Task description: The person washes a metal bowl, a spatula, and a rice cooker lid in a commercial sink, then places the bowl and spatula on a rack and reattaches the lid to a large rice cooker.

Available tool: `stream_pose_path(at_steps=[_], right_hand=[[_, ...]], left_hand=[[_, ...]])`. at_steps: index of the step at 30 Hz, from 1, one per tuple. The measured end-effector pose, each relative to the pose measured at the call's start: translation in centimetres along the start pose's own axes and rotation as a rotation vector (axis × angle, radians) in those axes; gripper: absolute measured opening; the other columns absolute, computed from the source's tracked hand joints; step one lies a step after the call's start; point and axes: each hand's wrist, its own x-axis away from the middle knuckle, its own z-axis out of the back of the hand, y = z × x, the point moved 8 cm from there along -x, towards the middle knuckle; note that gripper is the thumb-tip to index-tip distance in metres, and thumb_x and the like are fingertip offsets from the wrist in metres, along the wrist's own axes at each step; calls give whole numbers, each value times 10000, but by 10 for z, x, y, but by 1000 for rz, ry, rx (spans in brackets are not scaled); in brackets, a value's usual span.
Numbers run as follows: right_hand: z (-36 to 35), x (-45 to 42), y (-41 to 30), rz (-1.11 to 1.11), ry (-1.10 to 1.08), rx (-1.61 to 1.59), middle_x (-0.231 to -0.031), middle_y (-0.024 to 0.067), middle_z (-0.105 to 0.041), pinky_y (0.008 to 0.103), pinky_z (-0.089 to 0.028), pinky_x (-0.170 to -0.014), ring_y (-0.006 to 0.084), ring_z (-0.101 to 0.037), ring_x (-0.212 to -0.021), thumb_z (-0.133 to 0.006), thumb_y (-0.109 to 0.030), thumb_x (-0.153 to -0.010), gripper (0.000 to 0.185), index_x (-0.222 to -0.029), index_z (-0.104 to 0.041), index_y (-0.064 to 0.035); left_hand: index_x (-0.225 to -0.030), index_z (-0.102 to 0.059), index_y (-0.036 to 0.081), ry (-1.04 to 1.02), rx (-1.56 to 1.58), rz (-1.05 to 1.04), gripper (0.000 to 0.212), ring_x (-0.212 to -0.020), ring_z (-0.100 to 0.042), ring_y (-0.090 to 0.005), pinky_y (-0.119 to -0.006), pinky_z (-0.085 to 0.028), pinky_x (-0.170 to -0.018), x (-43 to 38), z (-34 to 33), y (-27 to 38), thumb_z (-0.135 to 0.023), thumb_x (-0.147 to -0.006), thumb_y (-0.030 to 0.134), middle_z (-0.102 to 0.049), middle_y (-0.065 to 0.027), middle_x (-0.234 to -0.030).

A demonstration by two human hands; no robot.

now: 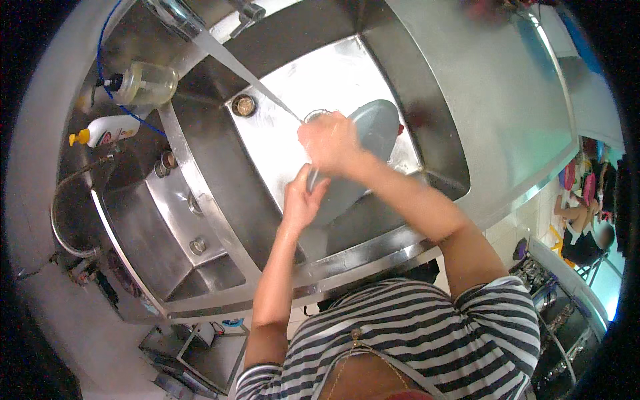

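Note:
A large grey dish or tray (377, 132) with a rounded edge is tilted inside the steel sink basin (320, 67). My left hand (302, 197) grips its near left edge, thumb and fingers pinching the rim. Over the dish, my right hand (332, 142) is blurred, with its fingers curled; whether it holds anything is hidden. A stream of water (250, 75) runs from the chrome faucet (175, 17) down to my right hand. Both forearms cover part of the dish.
A second, smaller basin (170, 220) adjoins on the left. Behind it stand a clear pump bottle (150, 84) and a white bottle with a yellow pump (114, 131). A steel drainboard (500, 100) extends right. Farther right, another person (580, 230) is visible.

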Motion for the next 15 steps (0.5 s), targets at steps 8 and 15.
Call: stream_pose_path(at_steps=[8,15], right_hand=[[-12,1,125,-310,-21,-74,-714,165,-606,447,-447,-664,343,-592,-696,-460,-201,-768,203,-738,-601,-59],[-8,-13,0,52,-174,-22,-579,130,-578,439,-414,-604,302,-583,-563,-510,-233,-726,185,-632,-561,-81]], left_hand=[[-972,-537,-17,30,139,-57,245,-613,-602,-176,-288,-447,-555,-3,2,-11,-614,-780,114,-613,-159,-739],[-990,-549,-17,-49,-8,62,269,-678,-544,-91,-260,-458,-614,1,-5,-16,-636,-756,83,-618,-79,-779]])
